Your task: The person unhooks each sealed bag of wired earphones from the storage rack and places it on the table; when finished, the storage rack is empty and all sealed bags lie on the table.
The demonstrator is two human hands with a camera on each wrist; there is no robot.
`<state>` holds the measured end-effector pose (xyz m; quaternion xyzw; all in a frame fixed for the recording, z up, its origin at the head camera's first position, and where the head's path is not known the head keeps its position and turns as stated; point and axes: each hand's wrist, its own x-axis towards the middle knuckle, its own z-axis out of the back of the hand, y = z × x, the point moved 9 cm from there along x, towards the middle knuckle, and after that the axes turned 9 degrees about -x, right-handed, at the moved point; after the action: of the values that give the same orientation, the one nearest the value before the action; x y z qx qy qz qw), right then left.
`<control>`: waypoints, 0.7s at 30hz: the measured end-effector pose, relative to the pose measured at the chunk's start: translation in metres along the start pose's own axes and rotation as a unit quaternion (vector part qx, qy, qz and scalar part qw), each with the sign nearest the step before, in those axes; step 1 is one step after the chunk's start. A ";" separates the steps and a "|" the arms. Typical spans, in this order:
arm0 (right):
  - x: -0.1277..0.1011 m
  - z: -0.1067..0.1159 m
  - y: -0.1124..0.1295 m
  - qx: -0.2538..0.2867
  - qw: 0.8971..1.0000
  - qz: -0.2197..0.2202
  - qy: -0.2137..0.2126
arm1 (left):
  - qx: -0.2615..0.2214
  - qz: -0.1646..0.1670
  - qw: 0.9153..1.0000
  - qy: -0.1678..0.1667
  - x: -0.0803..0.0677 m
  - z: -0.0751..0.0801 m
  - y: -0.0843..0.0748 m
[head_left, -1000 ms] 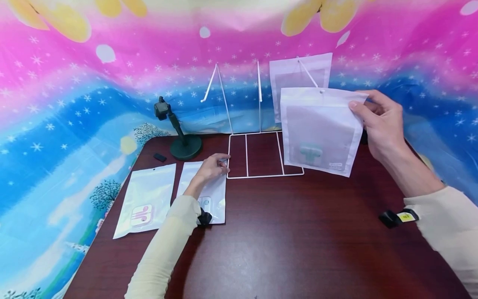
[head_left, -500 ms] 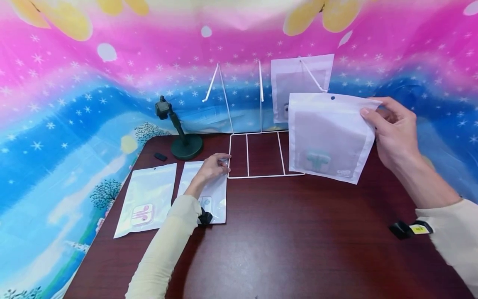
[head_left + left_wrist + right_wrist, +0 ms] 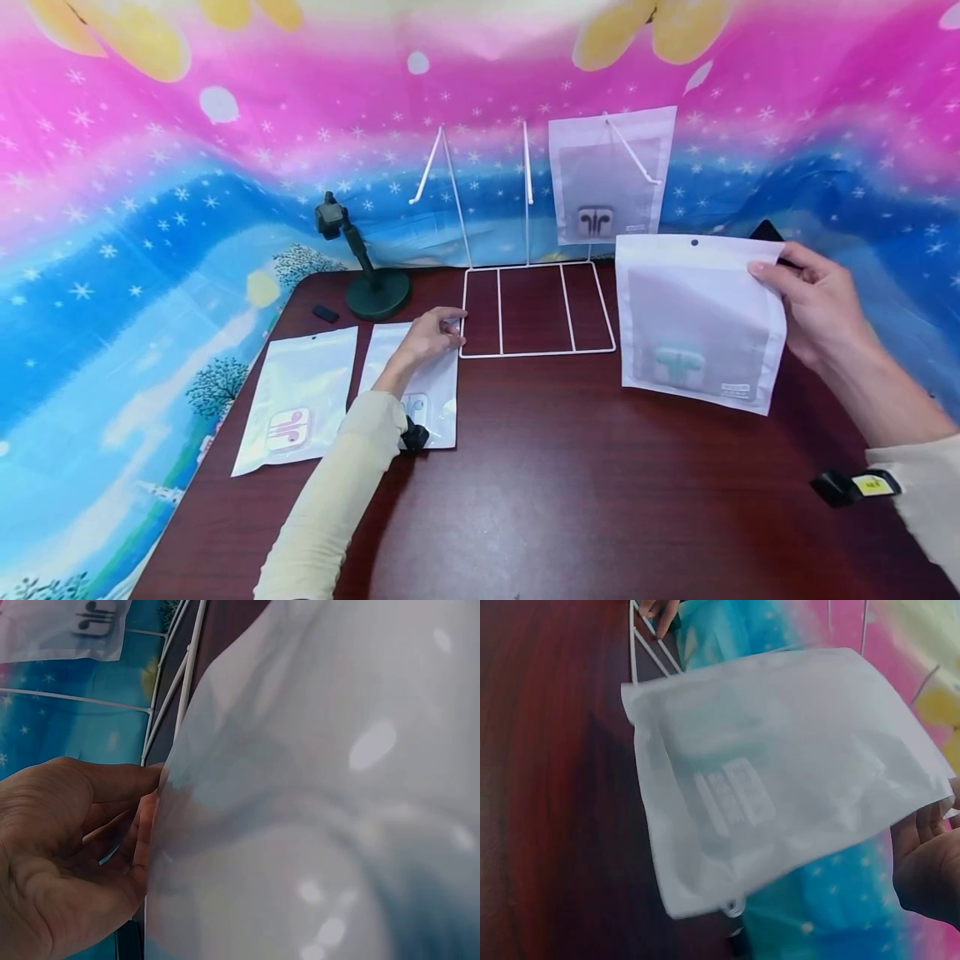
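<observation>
The left hand point(image 3: 429, 332) lies low at nine o'clock, fingers relaxed and pointing toward three. The right hand point(image 3: 813, 300) is raised at three o'clock, thumb and fingers pinching.

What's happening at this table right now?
A person sits at a dark wooden table. Their right hand pinches a white pouch with green earphones by its top corner, holding it beside a white wire rack. Another pouch hangs on the rack's right hook. The left hand rests on a pouch lying flat, next to one with pink earphones.
</observation>
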<state>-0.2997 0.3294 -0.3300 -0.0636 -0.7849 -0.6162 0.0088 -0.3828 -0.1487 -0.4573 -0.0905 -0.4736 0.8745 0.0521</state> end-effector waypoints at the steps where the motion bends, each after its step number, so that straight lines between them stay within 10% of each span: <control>1: 0.000 0.004 -0.005 -0.006 1.000 -0.016 -0.001 | 0.001 0.000 1.000 -0.001 0.000 0.000 0.000; 21: 0.024 0.079 -0.084 -0.170 0.968 -0.180 -0.032 | -0.006 0.022 1.000 -0.010 -0.001 -0.002 0.005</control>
<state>-0.3279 0.3885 -0.4276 0.0581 -0.6667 -0.7301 -0.1382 -0.3816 -0.1501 -0.4622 -0.0927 -0.4771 0.8735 0.0274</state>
